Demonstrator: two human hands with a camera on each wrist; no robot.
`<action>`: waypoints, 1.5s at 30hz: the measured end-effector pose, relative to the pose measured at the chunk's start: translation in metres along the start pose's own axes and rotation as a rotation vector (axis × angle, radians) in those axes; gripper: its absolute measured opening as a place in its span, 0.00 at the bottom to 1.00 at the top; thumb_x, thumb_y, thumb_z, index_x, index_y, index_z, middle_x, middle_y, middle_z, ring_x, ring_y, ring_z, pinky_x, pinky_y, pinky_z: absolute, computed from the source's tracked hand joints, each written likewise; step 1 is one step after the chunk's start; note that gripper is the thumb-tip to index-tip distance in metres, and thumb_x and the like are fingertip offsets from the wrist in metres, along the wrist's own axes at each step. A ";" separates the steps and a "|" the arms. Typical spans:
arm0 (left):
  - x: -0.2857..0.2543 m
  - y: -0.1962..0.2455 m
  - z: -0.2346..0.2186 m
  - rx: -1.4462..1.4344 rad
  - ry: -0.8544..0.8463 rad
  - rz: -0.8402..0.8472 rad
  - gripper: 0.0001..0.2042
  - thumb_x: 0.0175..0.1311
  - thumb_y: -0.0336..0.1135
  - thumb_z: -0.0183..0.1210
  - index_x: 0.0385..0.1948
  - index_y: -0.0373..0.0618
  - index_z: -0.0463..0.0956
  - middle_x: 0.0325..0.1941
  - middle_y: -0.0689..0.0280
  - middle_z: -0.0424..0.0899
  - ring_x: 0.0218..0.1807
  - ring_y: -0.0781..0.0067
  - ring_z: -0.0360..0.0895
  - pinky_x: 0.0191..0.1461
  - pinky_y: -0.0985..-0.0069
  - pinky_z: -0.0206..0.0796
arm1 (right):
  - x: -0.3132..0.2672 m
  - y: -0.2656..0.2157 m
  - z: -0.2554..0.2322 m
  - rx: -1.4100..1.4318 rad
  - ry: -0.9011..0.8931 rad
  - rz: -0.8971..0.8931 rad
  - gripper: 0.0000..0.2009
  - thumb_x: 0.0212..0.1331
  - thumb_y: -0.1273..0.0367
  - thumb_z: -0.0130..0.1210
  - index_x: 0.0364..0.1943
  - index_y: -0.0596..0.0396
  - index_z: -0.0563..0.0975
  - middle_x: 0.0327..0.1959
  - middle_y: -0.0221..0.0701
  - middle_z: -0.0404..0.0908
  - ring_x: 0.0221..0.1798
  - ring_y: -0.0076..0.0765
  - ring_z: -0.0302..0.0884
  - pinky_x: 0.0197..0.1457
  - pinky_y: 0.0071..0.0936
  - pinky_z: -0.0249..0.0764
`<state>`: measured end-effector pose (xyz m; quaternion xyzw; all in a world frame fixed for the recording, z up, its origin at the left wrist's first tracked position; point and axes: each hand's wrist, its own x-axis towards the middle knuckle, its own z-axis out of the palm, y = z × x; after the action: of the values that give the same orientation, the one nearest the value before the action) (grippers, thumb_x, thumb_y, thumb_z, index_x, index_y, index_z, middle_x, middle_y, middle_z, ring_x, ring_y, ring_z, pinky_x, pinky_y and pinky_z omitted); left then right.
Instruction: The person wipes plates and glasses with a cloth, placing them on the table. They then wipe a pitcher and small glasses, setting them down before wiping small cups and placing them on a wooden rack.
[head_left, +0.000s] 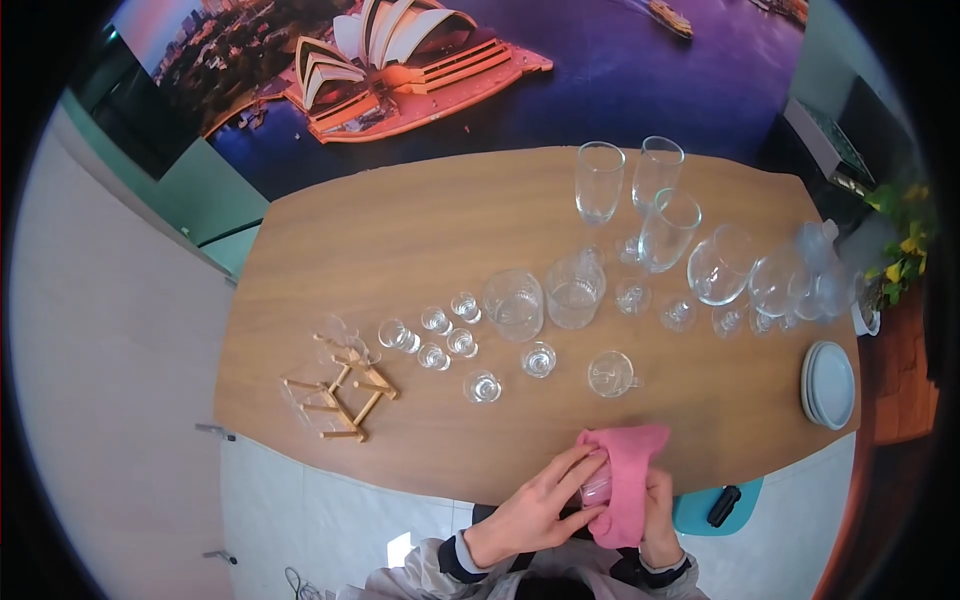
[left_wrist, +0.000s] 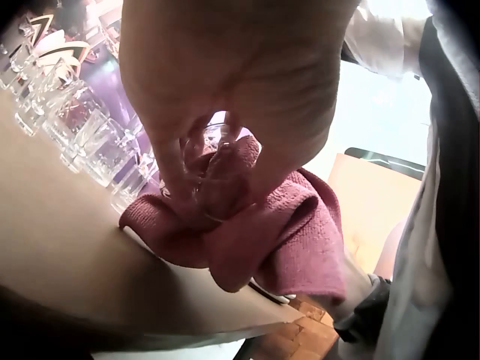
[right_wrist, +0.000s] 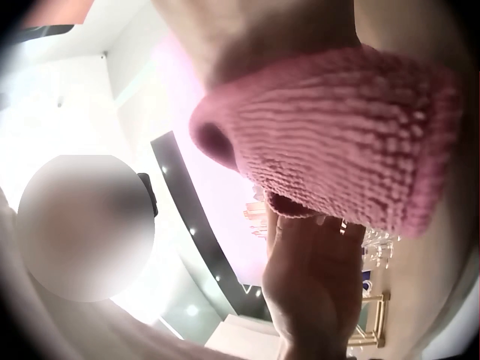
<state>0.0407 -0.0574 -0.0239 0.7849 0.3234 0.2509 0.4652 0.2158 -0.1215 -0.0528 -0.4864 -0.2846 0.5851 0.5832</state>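
At the table's near edge, my left hand [head_left: 537, 508] grips a small clear glass [head_left: 597, 486] with its fingers and thumb around the side. A pink cloth [head_left: 630, 492] wraps the glass's other side, and my right hand [head_left: 658, 520] holds it from the right, mostly hidden behind the fabric. In the left wrist view the cloth [left_wrist: 277, 247] bunches below the left hand [left_wrist: 240, 82], and the glass shows faintly between the fingers. Ribbed cloth [right_wrist: 337, 135] covers the right hand's fingers in the right wrist view. Nearest on the table is a glass cup with a handle [head_left: 610, 374].
Several small glasses [head_left: 462, 343] and two wide tumblers [head_left: 514, 305] stand mid-table. Tall glasses [head_left: 599, 185] and stemmed glasses [head_left: 722, 265] line the back and right. A wooden rack [head_left: 345, 400] is at left, stacked saucers [head_left: 828, 385] at right. A teal stool [head_left: 715, 512] stands below the edge.
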 end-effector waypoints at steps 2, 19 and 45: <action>-0.003 0.001 0.003 -0.203 0.005 -0.132 0.31 0.61 0.33 0.66 0.66 0.40 0.64 0.66 0.49 0.69 0.65 0.53 0.72 0.64 0.61 0.69 | 0.001 -0.003 -0.005 -0.123 -0.015 -0.034 0.10 0.68 0.73 0.49 0.42 0.65 0.81 0.32 0.34 0.85 0.34 0.23 0.82 0.35 0.21 0.77; -0.008 -0.017 0.004 -0.821 -0.073 -0.295 0.38 0.62 0.21 0.63 0.72 0.41 0.50 0.69 0.55 0.68 0.67 0.63 0.70 0.69 0.67 0.66 | 0.005 0.014 -0.003 -0.351 0.054 -0.147 0.13 0.70 0.65 0.53 0.33 0.62 0.79 0.21 0.25 0.77 0.26 0.16 0.70 0.28 0.22 0.67; -0.008 -0.046 0.016 -0.692 -0.027 -0.354 0.37 0.60 0.27 0.67 0.70 0.36 0.56 0.66 0.58 0.70 0.66 0.69 0.69 0.69 0.70 0.63 | 0.012 0.014 -0.008 -0.307 -0.034 -0.108 0.09 0.69 0.70 0.53 0.41 0.63 0.79 0.29 0.21 0.78 0.32 0.12 0.69 0.34 0.17 0.67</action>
<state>0.0344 -0.0560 -0.0727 0.5169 0.3442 0.2506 0.7426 0.2190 -0.1143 -0.0706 -0.5438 -0.4060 0.5108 0.5278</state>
